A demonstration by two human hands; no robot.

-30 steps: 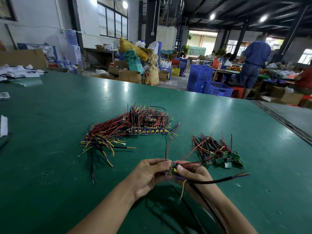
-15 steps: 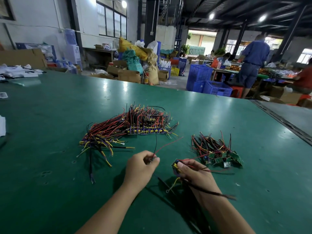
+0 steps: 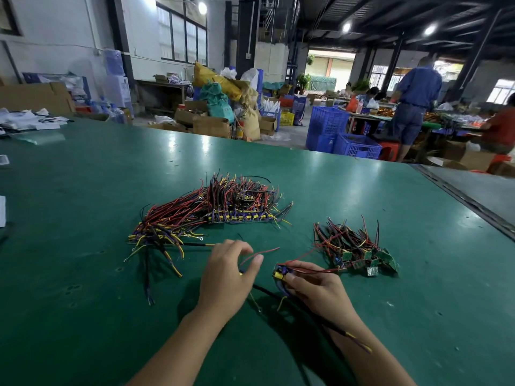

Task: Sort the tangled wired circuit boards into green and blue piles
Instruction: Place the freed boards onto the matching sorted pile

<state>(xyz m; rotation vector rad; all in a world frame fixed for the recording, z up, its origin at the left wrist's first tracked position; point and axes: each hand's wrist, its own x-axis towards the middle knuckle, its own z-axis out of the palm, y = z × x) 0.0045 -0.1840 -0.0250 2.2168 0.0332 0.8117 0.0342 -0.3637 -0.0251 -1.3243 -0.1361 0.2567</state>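
— Head camera: what have the fingers got?
— The right hand (image 3: 320,288) pinches a blue-and-yellow wired board (image 3: 281,274), near the front of the green table (image 3: 83,190). The left hand (image 3: 225,277) curls beside a red wire (image 3: 262,252); I cannot tell whether it grips it.
— Much left?
— The green boards (image 3: 370,260) are heaped on the right and the big blue-board tangle (image 3: 239,217) on the left. This one looks bound for the blue; I can't tell if that heap is fully sorted.

Your left hand (image 3: 225,277) has come off the small board (image 3: 281,273) and drawn toward the bench's left edge, fingers curled about one red wire (image 3: 262,252), leaving it to your right hand (image 3: 320,288), while the black cable (image 3: 271,292) has swung back across your right forearm.
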